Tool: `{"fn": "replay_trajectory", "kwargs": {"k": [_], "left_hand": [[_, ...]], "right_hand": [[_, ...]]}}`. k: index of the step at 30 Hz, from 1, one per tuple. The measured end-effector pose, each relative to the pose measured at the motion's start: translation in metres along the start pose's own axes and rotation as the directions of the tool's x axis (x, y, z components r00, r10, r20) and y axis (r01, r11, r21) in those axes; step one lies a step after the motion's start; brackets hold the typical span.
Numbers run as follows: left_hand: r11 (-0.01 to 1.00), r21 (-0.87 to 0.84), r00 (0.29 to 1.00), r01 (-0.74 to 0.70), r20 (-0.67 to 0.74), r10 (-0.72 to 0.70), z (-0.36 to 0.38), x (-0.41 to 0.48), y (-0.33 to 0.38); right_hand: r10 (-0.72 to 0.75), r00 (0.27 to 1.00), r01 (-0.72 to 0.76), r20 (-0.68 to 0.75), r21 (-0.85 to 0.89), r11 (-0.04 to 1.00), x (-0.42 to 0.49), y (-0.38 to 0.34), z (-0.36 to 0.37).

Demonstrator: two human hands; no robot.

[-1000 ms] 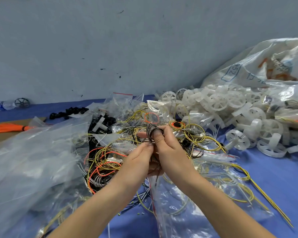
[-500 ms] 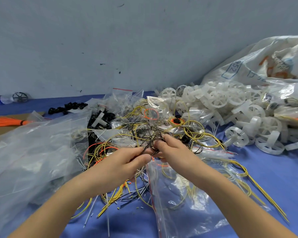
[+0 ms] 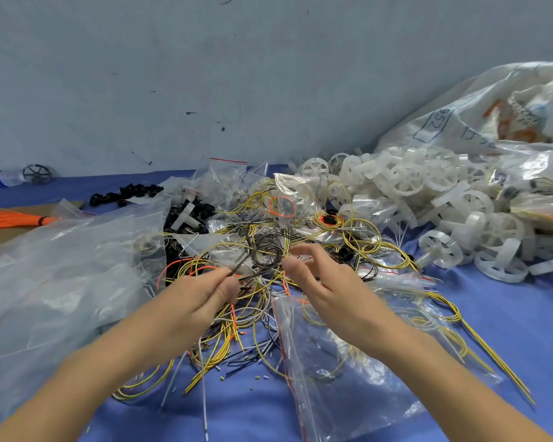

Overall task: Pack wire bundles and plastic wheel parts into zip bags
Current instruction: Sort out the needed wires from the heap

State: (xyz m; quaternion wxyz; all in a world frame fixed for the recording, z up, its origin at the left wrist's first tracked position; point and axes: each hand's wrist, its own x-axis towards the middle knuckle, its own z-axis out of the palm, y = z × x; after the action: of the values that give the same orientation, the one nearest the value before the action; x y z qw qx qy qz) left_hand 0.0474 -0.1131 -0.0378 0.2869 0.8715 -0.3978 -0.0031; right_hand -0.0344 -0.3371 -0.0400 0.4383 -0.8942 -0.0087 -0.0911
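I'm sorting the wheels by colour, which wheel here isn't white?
The dark spoked plastic wheel at the far left by the wall, beside the clear plastic bottle. The heaped plastic wheels on the right are all white.

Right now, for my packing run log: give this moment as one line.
left hand: pinches dark wire coil | right hand: open beside coil | zip bag: below right hand

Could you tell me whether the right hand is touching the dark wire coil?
Apart: the head view shows the right hand open beside the dark wire coil, which the left hand pinches.
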Motion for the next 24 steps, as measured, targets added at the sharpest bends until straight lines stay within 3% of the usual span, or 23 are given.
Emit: {"fn": "replay_trajectory", "kwargs": {"k": [3, 6, 9, 11, 14, 20, 24], "left_hand": [[0.958, -0.237, 0.985, 0.160, 0.097, -0.141, -0.011, -0.006, -0.008], [0.876, -0.365, 0.937, 0.316, 0.266, -0.227, -0.017, -0.013, -0.013], [0.825, -0.420, 0.893, 0.379, 0.401, -0.206, -0.020, -0.016, -0.010], [0.799, -0.435, 0.861, 0.416, 0.472, -0.191, -0.021, -0.018, -0.006], [0.779, -0.427, 0.815, 0.459, 0.552, -0.178, -0.023, -0.020, 0.004], [0.834, -0.303, 0.704, 0.461, 0.697, -0.137, -0.013, -0.018, 0.033], [0.860, -0.304, 0.772, 0.410, 0.618, -0.149, 0.013, -0.007, 0.058]], "right_hand": [[-0.212, 0.977, 0.210, 0.009, -0.189, 0.959, -0.002, 0.006, -0.003], [-0.437, 0.877, 0.479, 0.201, -0.455, 0.751, -0.007, 0.015, 0.001], [-0.484, 0.816, 0.576, 0.318, -0.519, 0.631, -0.011, 0.018, 0.012], [-0.489, 0.812, 0.578, 0.320, -0.560, 0.594, -0.011, 0.019, 0.014], [-0.489, 0.832, 0.540, 0.263, -0.588, 0.602, -0.010, 0.020, 0.008], [-0.484, 0.873, 0.452, 0.057, -0.465, 0.761, -0.009, 0.019, 0.008], [-0.535, 0.845, 0.472, -0.019, -0.444, 0.761, -0.010, 0.012, 0.011]]}}
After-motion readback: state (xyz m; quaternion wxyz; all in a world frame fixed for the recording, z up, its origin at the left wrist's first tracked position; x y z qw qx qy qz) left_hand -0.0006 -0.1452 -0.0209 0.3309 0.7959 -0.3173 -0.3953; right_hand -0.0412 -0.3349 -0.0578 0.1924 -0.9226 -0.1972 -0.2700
